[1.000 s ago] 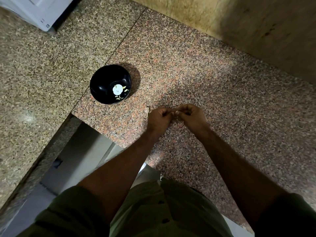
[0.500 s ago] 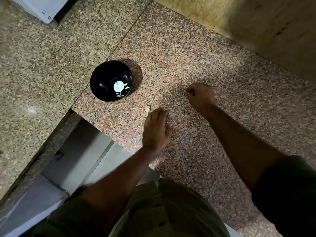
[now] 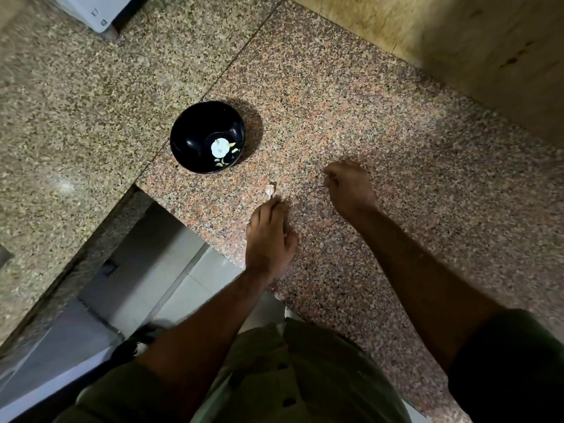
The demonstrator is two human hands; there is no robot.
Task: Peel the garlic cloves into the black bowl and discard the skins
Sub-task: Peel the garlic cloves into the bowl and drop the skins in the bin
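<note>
While the black bowl [image 3: 207, 136] is sitting up and to my left on the desk [image 3: 351, 102], within reach so peeled cloves can drop straight into it, I am laying my left hand [image 3: 270, 236] flat with straight fingers, its tips almost touching the pale garlic clove [image 3: 270, 189] lying loose between hand and bowl, probably so I can pick it up next. A few peeled pieces are already lying in the bowl. I am curling my right hand [image 3: 348, 187] loosely; whether it is pinching a scrap of skin I cannot tell.
</note>
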